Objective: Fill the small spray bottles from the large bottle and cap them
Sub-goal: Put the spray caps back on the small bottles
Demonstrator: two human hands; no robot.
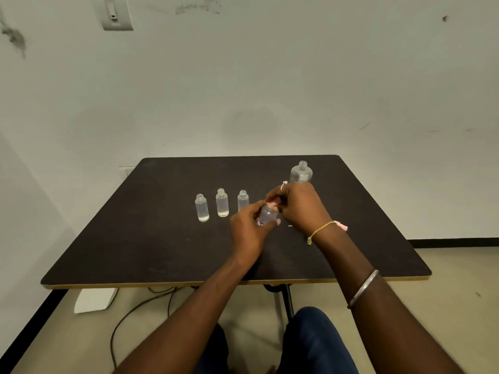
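A clear small bottle (267,215) was gripped by the left hand (247,233) at the middle of the table (162,238). Its pink cap (272,205) was pinched by the right hand (299,206). Three uncapped bottles (222,203) were lined up to the left, and the large bottle (301,172) was stood open behind.

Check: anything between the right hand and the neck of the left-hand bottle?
Nothing visible: the right hand holds a pink cap at the neck of the held bottle, gripped by the left hand. Three open bottles stand apart, leftward.
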